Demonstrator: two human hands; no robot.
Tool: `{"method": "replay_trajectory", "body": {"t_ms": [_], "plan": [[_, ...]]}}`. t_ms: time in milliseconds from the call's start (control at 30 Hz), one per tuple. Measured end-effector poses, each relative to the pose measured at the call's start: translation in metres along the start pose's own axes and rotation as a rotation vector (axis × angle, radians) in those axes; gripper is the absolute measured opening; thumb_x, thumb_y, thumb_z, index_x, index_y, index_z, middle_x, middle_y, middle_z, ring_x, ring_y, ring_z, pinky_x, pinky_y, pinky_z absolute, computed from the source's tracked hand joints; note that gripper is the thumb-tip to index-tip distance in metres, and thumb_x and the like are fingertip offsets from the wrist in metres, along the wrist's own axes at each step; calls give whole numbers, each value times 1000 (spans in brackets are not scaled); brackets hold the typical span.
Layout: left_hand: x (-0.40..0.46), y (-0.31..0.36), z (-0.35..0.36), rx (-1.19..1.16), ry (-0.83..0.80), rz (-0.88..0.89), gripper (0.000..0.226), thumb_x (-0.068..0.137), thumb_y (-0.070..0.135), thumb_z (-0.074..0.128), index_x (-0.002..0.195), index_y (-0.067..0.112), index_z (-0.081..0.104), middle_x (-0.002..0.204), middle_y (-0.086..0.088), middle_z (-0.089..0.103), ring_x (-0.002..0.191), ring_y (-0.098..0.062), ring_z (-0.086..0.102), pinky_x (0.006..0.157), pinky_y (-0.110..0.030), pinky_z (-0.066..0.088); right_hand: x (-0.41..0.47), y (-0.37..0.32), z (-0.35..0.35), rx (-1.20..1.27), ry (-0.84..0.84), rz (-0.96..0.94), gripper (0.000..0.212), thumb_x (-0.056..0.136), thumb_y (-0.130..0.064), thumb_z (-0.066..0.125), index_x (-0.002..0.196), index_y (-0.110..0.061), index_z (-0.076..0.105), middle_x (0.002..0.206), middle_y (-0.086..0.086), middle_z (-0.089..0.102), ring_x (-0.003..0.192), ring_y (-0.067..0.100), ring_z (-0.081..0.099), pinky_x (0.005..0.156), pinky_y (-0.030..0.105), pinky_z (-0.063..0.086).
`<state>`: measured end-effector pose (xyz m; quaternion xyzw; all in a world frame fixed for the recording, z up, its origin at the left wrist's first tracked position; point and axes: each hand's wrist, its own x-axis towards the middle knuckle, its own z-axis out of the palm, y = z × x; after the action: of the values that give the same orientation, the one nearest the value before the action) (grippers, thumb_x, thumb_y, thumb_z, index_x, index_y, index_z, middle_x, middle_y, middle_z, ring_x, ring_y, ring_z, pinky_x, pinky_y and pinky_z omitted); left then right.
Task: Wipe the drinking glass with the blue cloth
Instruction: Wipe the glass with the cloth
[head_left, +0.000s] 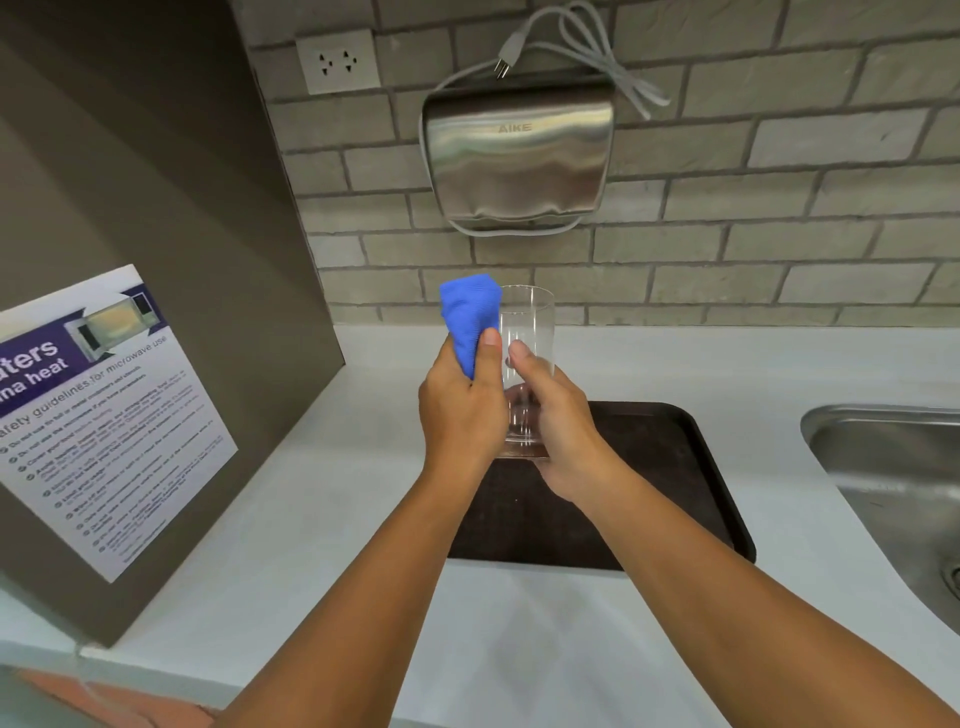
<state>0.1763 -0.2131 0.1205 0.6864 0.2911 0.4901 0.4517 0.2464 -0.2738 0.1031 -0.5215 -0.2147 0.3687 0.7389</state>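
Head view: the right hand (550, 415) grips the upright drinking glass (525, 364) above the dark tray (665, 467); the left hand (460, 410) clutches the blue cloth (467, 317) against its side. Wiping is underway; next likely needs rotating the glass.

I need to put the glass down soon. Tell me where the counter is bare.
Bare counter lies in front of the brown tray, and between tray and sink. The tray itself is bare. The strip left of the tray, by the cabinet with the poster, is narrower.
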Motion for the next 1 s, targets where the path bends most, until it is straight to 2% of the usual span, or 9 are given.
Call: {"method": "replay_trajectory", "body": {"t_ms": [100, 167, 233, 400, 500, 600, 667, 800, 1000], "plan": [[6, 3, -1, -88, 0, -114, 35, 95, 46, 51, 77, 19, 64, 61, 6, 61, 54, -5, 59, 56, -28, 51, -2, -4, -1, 91, -48, 22, 68, 73, -57, 77, 117, -6, 67, 91, 18, 63, 82, 35, 66, 83, 58, 57], [11, 5, -4, -197, -34, -259, 35, 95, 45, 52, 79, 18, 68, 62, 2, 69, 58, -14, 68, 54, -29, 56, -3, -6, -3, 139, -109, 35, 78, 68, -59, 72, 124, -5, 65, 91, 15, 71, 81, 31, 71, 78, 51, 59], [13, 4, -7, -271, -78, -362, 32, 95, 45, 54, 84, 19, 70, 68, 0, 75, 65, -19, 73, 53, -28, 57, -3, -6, -5, 165, -168, 33, 73, 69, -59, 68, 122, -10, 68, 88, 8, 75, 76, 25, 73, 72, 41, 61], [13, -2, -10, -341, -127, -520, 36, 96, 43, 55, 106, 11, 68, 89, -10, 76, 72, -23, 75, 49, -27, 56, -4, -6, -8, 188, -199, 18, 61, 70, -58, 65, 111, -13, 69, 89, 11, 65, 77, 24, 65, 74, 39, 55], [11, -7, -8, -322, -102, -466, 34, 96, 43, 54, 102, 14, 69, 87, -9, 76, 71, -23, 75, 54, -28, 58, -2, -2, -8, 166, -156, 11, 68, 67, -58, 66, 117, -11, 62, 90, 12, 65, 75, 24, 65, 72, 39, 54], [8, -11, -4, -331, -82, -374, 29, 95, 43, 55, 93, 19, 71, 77, -5, 77, 70, -23, 75, 55, -29, 59, 1, -2, -10, 152, -175, 20, 59, 68, -57, 67, 110, -15, 68, 81, 5, 72, 70, 22, 69, 69, 38, 57], [10, -15, -4, -351, -79, -439, 32, 95, 43, 56, 96, 15, 71, 74, -3, 77, 69, -22, 75, 54, -29, 57, 2, -2, -11, 130, -182, 12, 59, 68, -56, 69, 108, -13, 69, 84, 8, 70, 74, 23, 68, 74, 40, 55], [12, -28, -4, -306, -158, -568, 39, 94, 43, 59, 99, 5, 69, 71, -8, 75, 59, -22, 73, 48, -28, 55, 3, -1, -13, 103, -206, -20, 57, 67, -52, 72, 106, -11, 64, 78, 8, 66, 65, 17, 66, 66, 33, 55], [15, -49, -11, -357, -184, -598, 34, 95, 43, 56, 101, 11, 69, 82, -8, 79, 77, -26, 76, 61, -31, 59, 16, 12, -27, 68, -101, 10, 54, 68, -45, 71, 109, -11, 62, 81, 7, 66, 68, 19, 65, 74, 36, 52]]}}
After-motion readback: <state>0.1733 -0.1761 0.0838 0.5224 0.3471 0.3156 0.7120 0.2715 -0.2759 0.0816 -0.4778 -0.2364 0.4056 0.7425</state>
